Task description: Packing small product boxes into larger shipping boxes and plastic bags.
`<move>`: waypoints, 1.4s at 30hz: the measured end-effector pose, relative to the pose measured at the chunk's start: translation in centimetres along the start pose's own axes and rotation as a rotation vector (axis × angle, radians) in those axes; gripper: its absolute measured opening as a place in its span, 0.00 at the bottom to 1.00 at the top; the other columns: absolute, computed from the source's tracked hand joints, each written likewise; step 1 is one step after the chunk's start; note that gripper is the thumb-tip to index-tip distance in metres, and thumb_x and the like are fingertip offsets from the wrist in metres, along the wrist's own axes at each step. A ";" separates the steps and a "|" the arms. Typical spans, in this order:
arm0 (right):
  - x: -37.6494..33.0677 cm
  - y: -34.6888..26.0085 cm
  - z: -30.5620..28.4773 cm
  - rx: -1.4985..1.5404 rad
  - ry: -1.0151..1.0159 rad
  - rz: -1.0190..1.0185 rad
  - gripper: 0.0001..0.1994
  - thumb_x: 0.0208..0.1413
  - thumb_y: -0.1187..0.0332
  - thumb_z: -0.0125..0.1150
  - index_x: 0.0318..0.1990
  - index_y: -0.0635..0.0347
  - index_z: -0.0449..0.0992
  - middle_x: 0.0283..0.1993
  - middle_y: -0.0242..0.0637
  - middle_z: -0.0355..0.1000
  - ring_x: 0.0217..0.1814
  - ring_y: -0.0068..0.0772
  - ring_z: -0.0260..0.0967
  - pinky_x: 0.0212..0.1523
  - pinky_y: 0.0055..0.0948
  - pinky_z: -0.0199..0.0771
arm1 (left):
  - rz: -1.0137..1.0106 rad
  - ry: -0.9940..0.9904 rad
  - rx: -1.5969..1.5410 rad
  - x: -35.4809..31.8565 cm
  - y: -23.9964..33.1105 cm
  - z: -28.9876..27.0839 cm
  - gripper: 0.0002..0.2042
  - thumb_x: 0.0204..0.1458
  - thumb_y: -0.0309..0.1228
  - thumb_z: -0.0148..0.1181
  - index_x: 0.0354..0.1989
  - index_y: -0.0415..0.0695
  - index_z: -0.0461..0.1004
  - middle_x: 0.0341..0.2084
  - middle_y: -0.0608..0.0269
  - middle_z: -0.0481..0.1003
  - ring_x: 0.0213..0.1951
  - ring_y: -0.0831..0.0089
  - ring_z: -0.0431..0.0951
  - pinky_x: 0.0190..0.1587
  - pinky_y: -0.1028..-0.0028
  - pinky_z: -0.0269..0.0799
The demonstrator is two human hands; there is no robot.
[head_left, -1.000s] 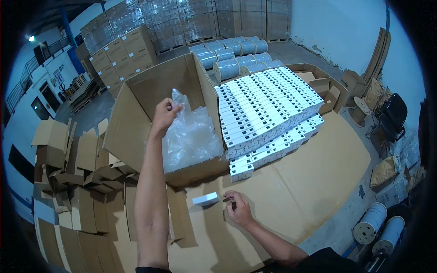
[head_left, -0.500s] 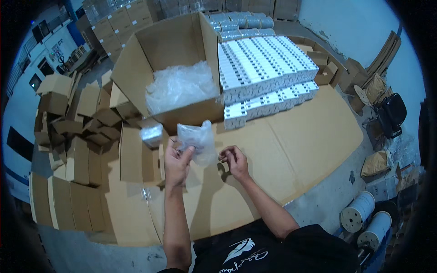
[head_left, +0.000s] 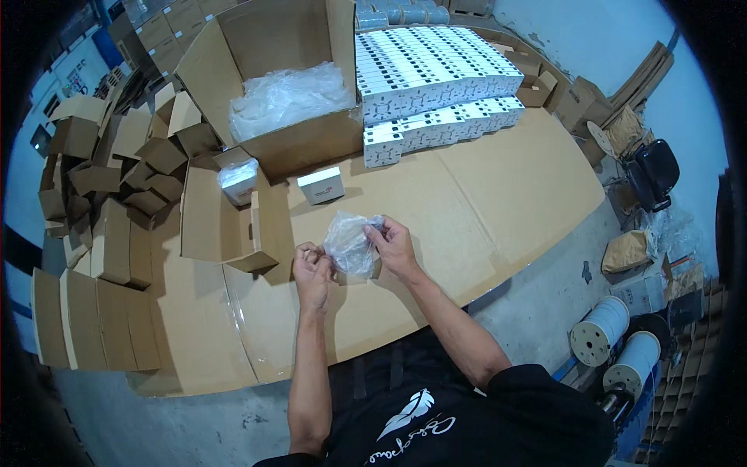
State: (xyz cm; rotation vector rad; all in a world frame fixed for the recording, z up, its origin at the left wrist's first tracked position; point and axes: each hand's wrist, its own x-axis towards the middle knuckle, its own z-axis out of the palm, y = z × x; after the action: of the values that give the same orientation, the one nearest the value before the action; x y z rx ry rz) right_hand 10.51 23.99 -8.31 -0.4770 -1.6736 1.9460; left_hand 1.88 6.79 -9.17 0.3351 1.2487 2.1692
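A crumpled clear plastic bag (head_left: 350,243) is stretched between my two hands above the cardboard-covered table. My left hand (head_left: 313,272) pinches its left side, and my right hand (head_left: 393,245) grips its upper right edge. Just beyond the bag, a small white box (head_left: 321,187) stands alone on the table. To the left is an open brown carton (head_left: 204,218) with a plastic-wrapped white box (head_left: 238,183) at its far end. Behind it, a large open carton (head_left: 307,144) contains a heap of clear plastic bags (head_left: 292,101).
Stacked white boxes (head_left: 440,74) fill the table's back right. Several open brown cartons (head_left: 117,241) crowd the left side. Bare cardboard (head_left: 482,187) covers the table at right. Beyond its right edge are cable spools (head_left: 599,331) and a black chair (head_left: 654,175).
My right hand has come onto the bag, which now sits lower between both hands. The small white box beyond it has come into sight. The whole view has tilted down.
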 end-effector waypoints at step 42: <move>4.4 -2.1 0.2 0.299 -0.236 0.200 0.11 0.64 0.75 0.61 0.51 0.60 0.70 0.42 0.30 0.73 0.43 0.19 0.71 0.44 0.24 0.76 | 0.144 0.078 0.273 5.4 2.4 -0.8 0.06 0.63 0.21 0.56 0.40 0.44 0.66 0.38 0.68 0.71 0.35 0.82 0.69 0.38 0.80 0.67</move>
State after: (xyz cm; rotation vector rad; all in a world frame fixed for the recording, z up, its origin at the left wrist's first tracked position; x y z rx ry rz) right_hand 7.20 26.70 -5.91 -0.3201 -1.4771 2.4320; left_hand -3.68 8.70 -7.99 0.4685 1.6150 2.1490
